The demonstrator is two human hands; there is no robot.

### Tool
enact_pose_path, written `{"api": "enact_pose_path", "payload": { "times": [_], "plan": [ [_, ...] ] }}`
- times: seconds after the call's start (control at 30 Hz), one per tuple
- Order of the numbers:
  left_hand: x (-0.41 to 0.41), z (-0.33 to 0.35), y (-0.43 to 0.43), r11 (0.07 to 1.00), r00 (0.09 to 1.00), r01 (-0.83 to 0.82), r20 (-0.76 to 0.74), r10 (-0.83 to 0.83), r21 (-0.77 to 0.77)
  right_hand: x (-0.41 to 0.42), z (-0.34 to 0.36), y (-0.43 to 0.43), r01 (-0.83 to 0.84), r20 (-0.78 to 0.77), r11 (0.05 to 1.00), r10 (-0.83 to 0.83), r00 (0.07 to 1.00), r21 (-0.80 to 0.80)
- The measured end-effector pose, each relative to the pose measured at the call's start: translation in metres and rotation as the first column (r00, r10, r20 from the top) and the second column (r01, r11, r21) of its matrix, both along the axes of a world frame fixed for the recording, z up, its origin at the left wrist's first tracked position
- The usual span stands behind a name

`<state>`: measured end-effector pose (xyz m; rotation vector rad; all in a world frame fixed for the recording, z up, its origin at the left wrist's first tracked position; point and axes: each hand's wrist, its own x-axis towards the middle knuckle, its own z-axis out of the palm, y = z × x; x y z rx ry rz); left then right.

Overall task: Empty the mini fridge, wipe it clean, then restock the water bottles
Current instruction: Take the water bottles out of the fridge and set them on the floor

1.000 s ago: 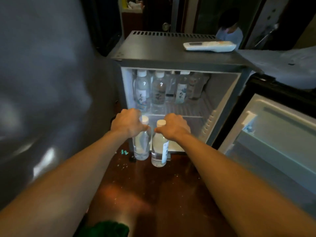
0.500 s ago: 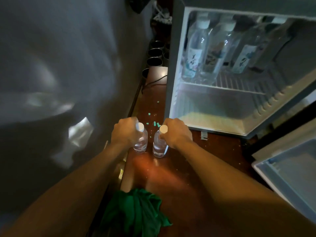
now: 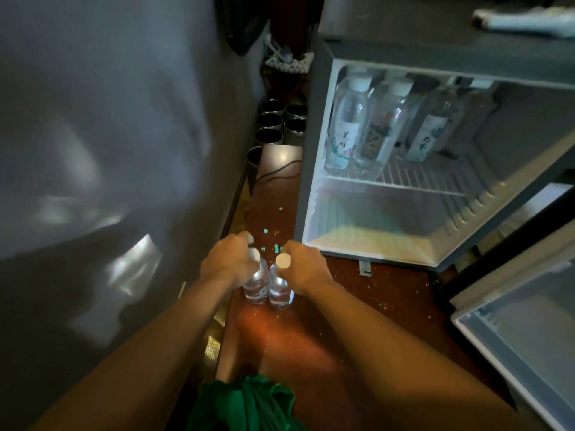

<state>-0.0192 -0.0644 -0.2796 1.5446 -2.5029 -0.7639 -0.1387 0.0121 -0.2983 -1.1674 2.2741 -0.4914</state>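
Below, speckled red-brown surface (image 3: 280, 337) under fridge (image 3: 307, 150)

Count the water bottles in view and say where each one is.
5 for sure. The left hand grips one bottle, the right hand another bottle, side by side. In the fridge: left shelf bottle, middle shelf bottle, right shelf bottle. Others may hide behind.

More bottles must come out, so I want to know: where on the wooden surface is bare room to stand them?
Bare wood lies between the held bottles and the green cloth, and rightward before the fridge up to its open door. Crowded: the strip between wall and fridge, with dark cups and a cable.
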Motion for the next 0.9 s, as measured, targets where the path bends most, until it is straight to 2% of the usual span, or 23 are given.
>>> {"api": "enact_pose_path", "payload": {
  "times": [0.1, 0.23, 0.47, 0.7, 0.9],
  "plan": [
    [-0.011, 0.028, -0.003, 0.998, 0.995, 0.04, -0.085, -0.044, -0.041, -0.007, 0.029, 0.002, 0.075, 0.071, 0.992, -0.068, 0.995, -0.097],
    [-0.039, 0.082, -0.005, 0.993, 0.96, 0.085, -0.261, -0.103, -0.079, -0.028, 0.08, 0.007, 0.184, 0.057, 0.951, -0.175, 0.983, -0.25],
    [-0.112, 0.151, 0.003, 0.971, 0.9, 0.161, -0.377, -0.218, -0.178, -0.088, 0.14, 0.027, 0.329, 0.001, 0.859, -0.357, 0.934, -0.392],
    [-0.177, 0.165, 0.002, 0.967, 0.92, 0.158, -0.327, -0.218, -0.2, -0.148, 0.166, 0.025, 0.342, -0.023, 0.805, -0.402, 0.915, -0.485],
    [-0.213, 0.156, -0.021, 0.986, 0.943, 0.098, -0.303, -0.135, -0.134, -0.182, 0.169, -0.01, 0.306, -0.04, 0.868, -0.348, 0.937, -0.392]
  ]
}}
